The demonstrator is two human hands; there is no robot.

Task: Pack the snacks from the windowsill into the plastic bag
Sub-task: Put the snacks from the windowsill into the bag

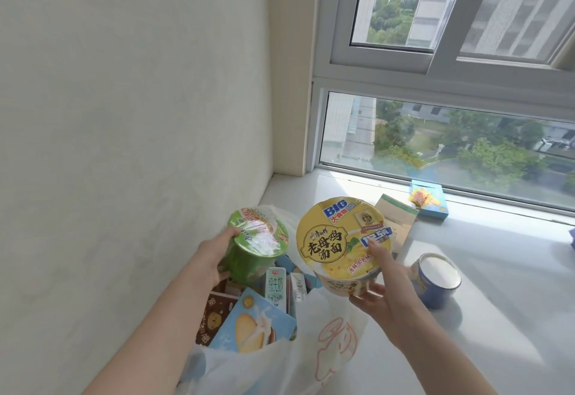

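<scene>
My left hand (214, 257) grips a green instant noodle cup (256, 243), tilted above the open white plastic bag (311, 354). My right hand (378, 282) holds a large yellow noodle bowl (339, 239), thumb on its lid and fingers under its base, just right of the bag's mouth. Inside the bag stand a milk carton (276, 287), a light blue biscuit box (252, 323) and a brown cookie box (214, 316). On the white windowsill (497, 270) lie a blue tub (435, 279) on its side, a tan and green box (396, 220) and a blue snack box (429, 200).
A plain wall (124, 114) closes the left side, meeting the windowsill at the corner behind the bag. The window (435, 139) runs along the back of the sill. A purple item (572, 237) shows at the far right edge.
</scene>
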